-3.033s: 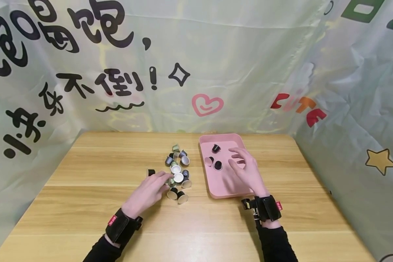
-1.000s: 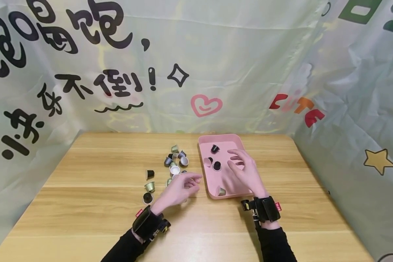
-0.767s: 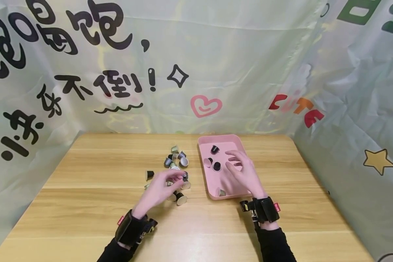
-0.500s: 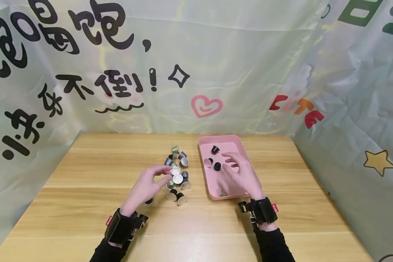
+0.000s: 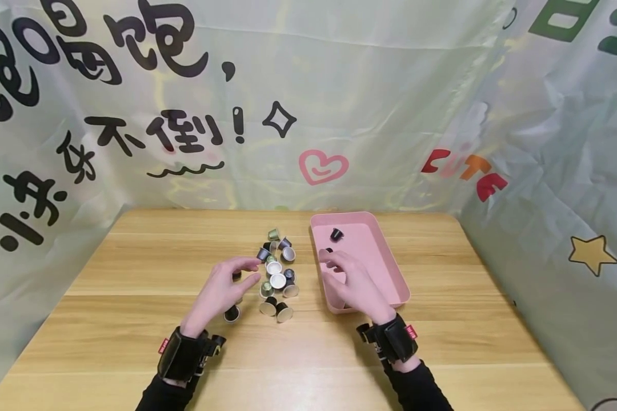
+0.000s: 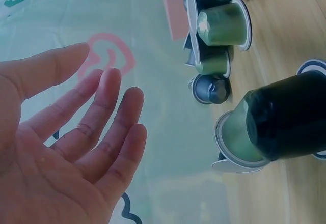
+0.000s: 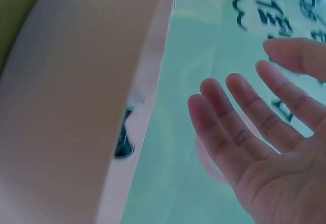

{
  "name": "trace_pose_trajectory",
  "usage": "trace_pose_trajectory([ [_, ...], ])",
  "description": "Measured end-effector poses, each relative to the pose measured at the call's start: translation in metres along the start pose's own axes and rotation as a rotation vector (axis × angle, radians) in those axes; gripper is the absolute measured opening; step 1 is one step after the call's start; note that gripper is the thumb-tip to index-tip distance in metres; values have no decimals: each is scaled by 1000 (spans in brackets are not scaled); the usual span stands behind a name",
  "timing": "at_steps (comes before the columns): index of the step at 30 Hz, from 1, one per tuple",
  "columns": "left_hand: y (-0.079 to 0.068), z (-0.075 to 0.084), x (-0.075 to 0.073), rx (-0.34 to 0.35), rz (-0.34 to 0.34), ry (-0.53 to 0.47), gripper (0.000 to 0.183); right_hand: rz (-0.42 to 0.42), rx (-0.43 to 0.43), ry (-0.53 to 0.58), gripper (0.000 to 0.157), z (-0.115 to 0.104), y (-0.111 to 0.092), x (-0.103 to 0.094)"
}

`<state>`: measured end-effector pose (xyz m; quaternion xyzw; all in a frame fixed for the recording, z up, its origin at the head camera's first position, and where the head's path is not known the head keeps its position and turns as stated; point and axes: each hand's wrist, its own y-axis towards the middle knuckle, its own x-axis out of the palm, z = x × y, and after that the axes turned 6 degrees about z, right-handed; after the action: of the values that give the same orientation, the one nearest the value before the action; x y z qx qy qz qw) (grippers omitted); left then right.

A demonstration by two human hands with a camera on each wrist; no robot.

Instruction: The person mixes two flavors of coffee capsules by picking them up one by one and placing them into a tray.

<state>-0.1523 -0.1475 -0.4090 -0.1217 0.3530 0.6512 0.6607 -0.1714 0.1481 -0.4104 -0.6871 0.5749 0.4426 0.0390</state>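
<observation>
Capsule pile (image 5: 277, 281): small capsules in a loose 12-to-6 column on the wooden surface (image 5: 298, 365), between the hands; head view, 12 = far edge.
Pile, centre: two white lids (image 5: 273, 267) face up, close together; green capsule (image 5: 267, 289) at their 7, dark-blue capsule (image 5: 289, 274) at their 3.
Pile, 12 end: pale-green capsule (image 5: 273, 234), then blue capsules (image 5: 263, 254), tipped various ways.
Pile, 6 end: two black capsules (image 5: 284, 312) side by side, tilted, pale lids showing.
Strays: dark capsule (image 5: 231, 314) at pile's 8; black capsule (image 5: 236, 275) at 9, partly behind left hand.
Left hand (image 5: 223, 288): pile's 9, just beside it; fingers spread, loosely bent, thumb apart. Left wrist view shows a gap between fingertips and capsules.
Pink tray (image 5: 385, 268): pile's 3, near it, flat, raised rim.
In tray: upper black capsule (image 5: 336, 234) at tray's 10; half-hidden capsule (image 5: 329, 250) near 9, behind right fingers; area under hand hidden.
Right hand (image 5: 360, 288): over tray's 6-to-9 side; fingers spread, loosely bent, thumb apart; rim contact, cannot tell.
Wrists: black cuffs (image 5: 182, 357), red tabs (image 5: 163, 346), black sleeves (image 5: 167, 394).
Backdrop: pale cloth (image 5: 370, 85); from pile, black lettering (image 5: 180, 130) at 11, pink heart (image 5: 324, 180) at 1, yellow star (image 5: 593, 255) at 3.
</observation>
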Motion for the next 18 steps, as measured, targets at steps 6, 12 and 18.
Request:
trace_pose_trajectory([
  [6, 0, 1, -2, 2, -10, -1, 36, -129, -24, -56, 33, -19, -2, 20],
  [12, 0, -1, -1, -2, -9, 8, 35, -238, -41, -132, 37, -25, -6, 33],
  [18, 0, -1, -1, -6, -14, 6, 36, -308, -82, -154, 39, -26, -8, 41],
])
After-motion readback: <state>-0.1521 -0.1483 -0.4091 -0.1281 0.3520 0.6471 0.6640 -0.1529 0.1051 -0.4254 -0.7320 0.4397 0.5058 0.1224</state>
